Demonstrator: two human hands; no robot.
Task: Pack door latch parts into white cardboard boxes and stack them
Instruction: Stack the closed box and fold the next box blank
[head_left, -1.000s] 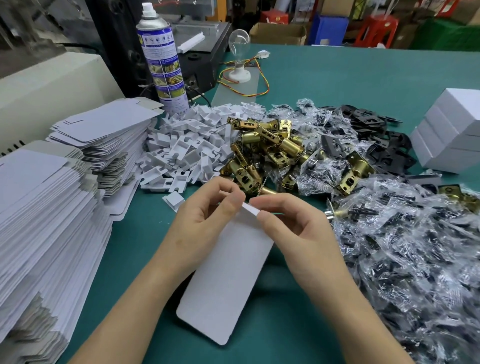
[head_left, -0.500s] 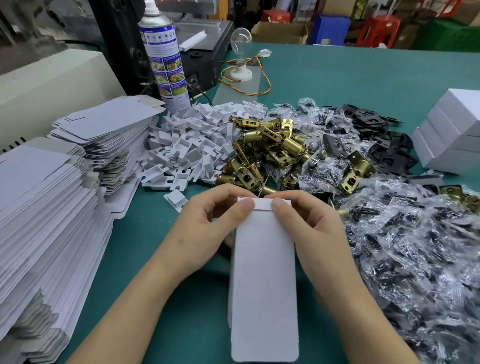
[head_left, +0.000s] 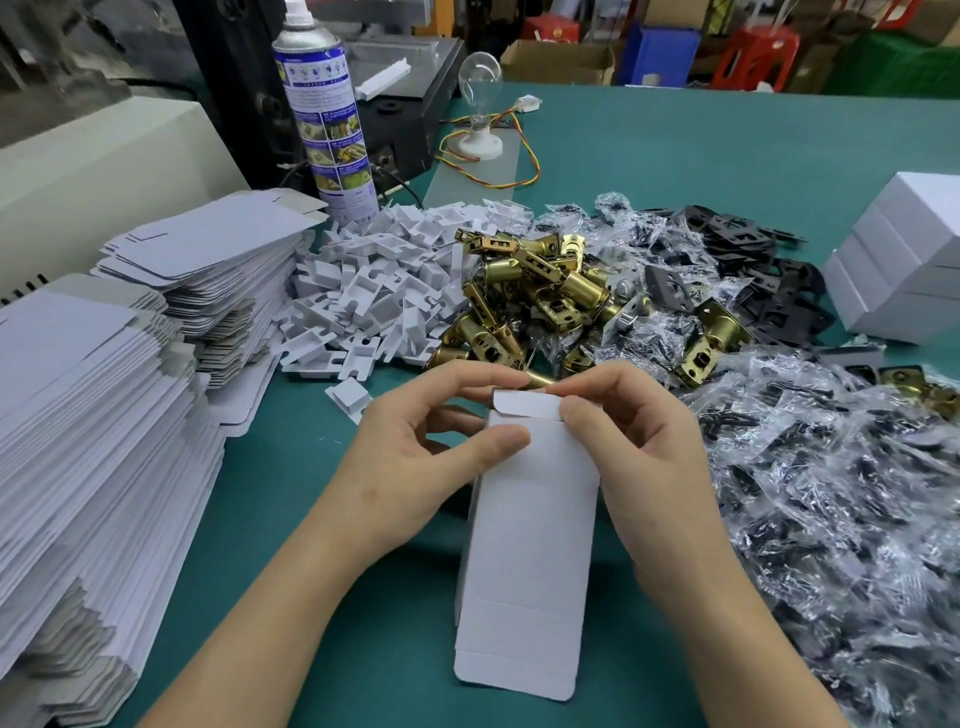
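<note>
Your left hand (head_left: 415, 457) and right hand (head_left: 639, 457) each pinch the box (head_left: 530, 545) beside the flap (head_left: 524, 404) between them; uneven pressure could crease it

Teal worktable (head_left: 727, 156), beige machine (head_left: 104, 166) at left, red stool (head_left: 753, 57), blue crate (head_left: 657, 52), brown carton (head_left: 561, 62) behind

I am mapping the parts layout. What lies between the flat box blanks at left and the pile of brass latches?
In the head view, a heap of white plastic pieces lies between the flat box blanks and the brass latches.
</note>
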